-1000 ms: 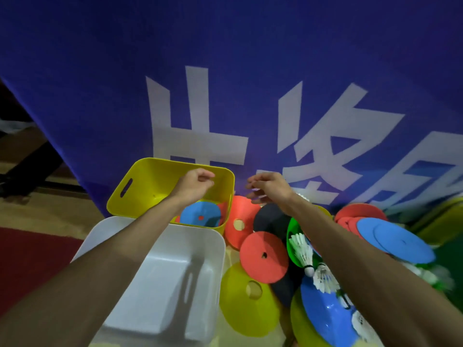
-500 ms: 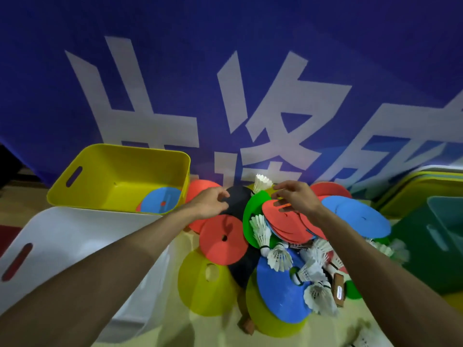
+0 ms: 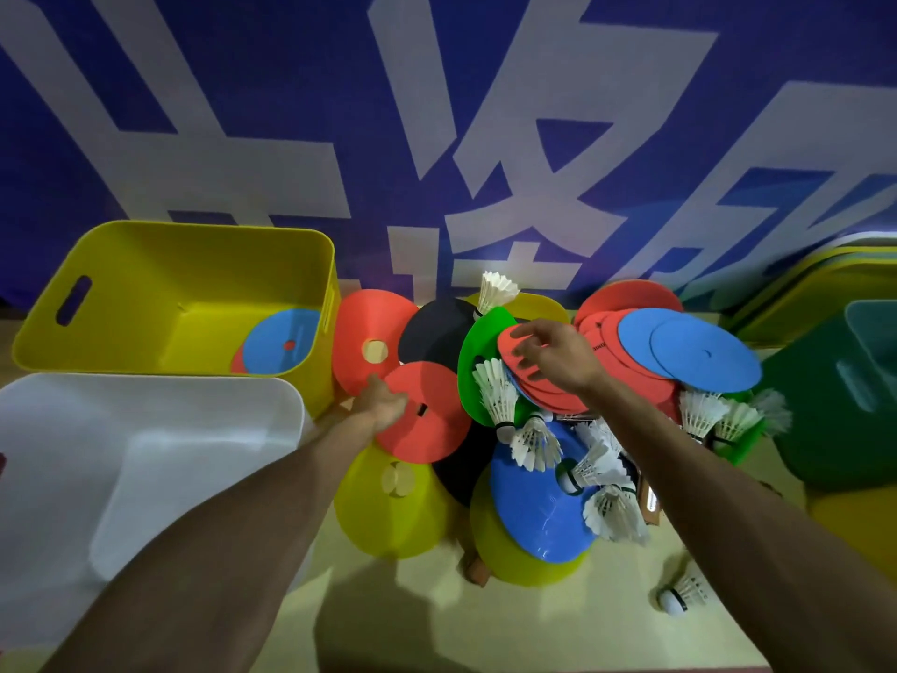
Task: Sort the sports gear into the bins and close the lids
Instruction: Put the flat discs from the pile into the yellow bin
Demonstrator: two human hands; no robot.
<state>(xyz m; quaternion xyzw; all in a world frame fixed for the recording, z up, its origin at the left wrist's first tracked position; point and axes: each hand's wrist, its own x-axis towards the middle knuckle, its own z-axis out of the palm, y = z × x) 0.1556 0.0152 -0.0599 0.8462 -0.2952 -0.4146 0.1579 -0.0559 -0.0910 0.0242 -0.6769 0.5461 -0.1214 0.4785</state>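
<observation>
Left hand (image 3: 388,405) apparently rests flat on red cone (image 3: 432,429); right hand (image 3: 558,357) pinches red disc (image 3: 507,346).

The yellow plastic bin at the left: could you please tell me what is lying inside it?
Inside the yellow plastic bin, a blue round flat disc lies in the near right corner, over a red disc showing only an edge. Anything beneath them is hidden.

Yellow bin (image 3: 145,303), white bin (image 3: 145,429), green bin (image 3: 835,410), blue banner (image 3: 291,89) with white characters
</observation>
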